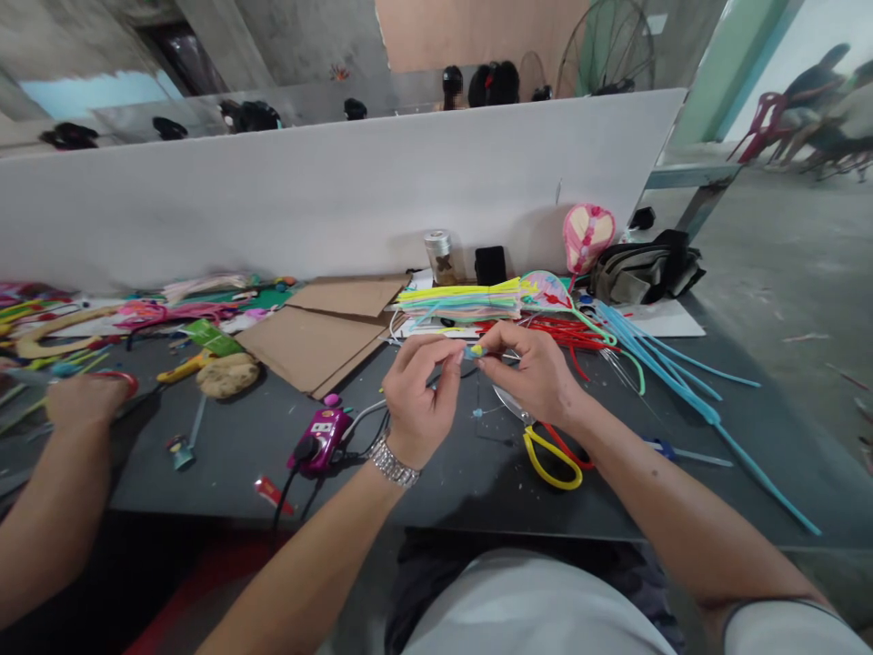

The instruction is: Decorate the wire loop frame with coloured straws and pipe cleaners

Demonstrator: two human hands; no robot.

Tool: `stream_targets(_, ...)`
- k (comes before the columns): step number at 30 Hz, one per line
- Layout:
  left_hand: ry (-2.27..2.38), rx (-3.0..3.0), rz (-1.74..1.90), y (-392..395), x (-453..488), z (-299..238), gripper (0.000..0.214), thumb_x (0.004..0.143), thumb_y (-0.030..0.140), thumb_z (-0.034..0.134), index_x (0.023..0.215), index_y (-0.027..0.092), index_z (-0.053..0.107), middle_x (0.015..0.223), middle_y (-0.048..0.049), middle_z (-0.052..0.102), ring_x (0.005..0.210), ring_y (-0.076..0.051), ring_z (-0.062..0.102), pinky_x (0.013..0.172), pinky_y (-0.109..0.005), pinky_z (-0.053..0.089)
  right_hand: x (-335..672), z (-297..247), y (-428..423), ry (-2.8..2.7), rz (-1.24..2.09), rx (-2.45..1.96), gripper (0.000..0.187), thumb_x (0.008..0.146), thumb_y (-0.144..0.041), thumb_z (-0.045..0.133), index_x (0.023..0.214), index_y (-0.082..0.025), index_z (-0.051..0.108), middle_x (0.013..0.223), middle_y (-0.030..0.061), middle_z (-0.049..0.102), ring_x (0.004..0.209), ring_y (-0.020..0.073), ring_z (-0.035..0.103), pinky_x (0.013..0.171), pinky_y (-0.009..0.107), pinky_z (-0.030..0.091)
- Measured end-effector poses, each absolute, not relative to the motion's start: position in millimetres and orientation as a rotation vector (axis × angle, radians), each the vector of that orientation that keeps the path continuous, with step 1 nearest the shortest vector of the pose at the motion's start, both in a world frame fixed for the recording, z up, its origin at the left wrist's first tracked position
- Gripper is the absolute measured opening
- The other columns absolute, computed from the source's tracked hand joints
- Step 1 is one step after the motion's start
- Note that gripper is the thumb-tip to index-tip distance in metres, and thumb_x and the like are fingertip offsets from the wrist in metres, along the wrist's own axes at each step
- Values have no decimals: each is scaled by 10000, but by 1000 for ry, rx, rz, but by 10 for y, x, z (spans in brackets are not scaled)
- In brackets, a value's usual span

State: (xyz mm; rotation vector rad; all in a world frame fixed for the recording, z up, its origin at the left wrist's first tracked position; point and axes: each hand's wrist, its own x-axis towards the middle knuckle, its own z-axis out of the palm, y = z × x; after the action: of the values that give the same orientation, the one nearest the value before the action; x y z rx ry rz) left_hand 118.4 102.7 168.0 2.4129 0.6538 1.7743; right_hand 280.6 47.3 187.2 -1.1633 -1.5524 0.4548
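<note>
A small fuzzy piece, light blue with a yellow part, is held between my two hands above the table. My left hand, with a metal watch at the wrist, pinches its left end between thumb and fingers. On the other end, my right hand also closes thumb and fingertips. The exact shape of the piece is partly hidden by my fingers. Below my right hand lie scissors with a yellow handle loop, their blades mostly covered. A bit of light blue material rests on the table beneath my hands.
Yellow pipe cleaners, red ones and long light blue ones lie behind and right. A purple power strip, brown cardboard and a stone are left. A co-worker's hand is far left. A white partition stands behind.
</note>
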Motion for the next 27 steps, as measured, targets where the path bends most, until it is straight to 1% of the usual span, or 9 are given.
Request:
stream_targets(4,678,2410,1756,1026,1179,1681,126,896,121,693,991,198,721,962,-46,751,919,-171,715,830,-312,584,2816,1874,473,-1553,452,-1167,37,817,-172,619,785,-173,640,669,-27,616,647,109,534,638,229,418)
stream_targets(8,710,2354,1723,1017,1175,1722,96,873,138,736,950,196,738,928,-28,754,860,-149,714,771,-276,582,2824,1867,481,-1564,448,-1169,41,819,-167,616,788,-172,641,679,-24,626,653,111,539,649,232,423)
stream_targets(14,726,2267,1535,1025,1163,1804,53,893,160,701,894,199,736,877,-24,745,791,-147,686,710,-270,553,2833,1859,494,-1574,437,-1167,57,840,-189,620,790,-172,643,678,-20,633,653,113,538,646,236,415)
stream_targets(23,763,2081,1206,1057,1130,1922,110,889,249,654,801,198,698,732,-13,682,644,-150,574,627,-290,474,2842,1859,503,-1573,444,-1191,70,842,-214,634,787,-171,643,682,-16,637,652,115,522,639,237,408)
stream_targets(27,790,1990,1194,1062,1131,1907,64,832,257,706,829,196,725,776,-20,704,682,-154,593,663,-292,482,2834,1849,505,-1563,448,-1182,59,839,-204,627,798,-166,645,686,-14,633,659,116,523,641,234,409)
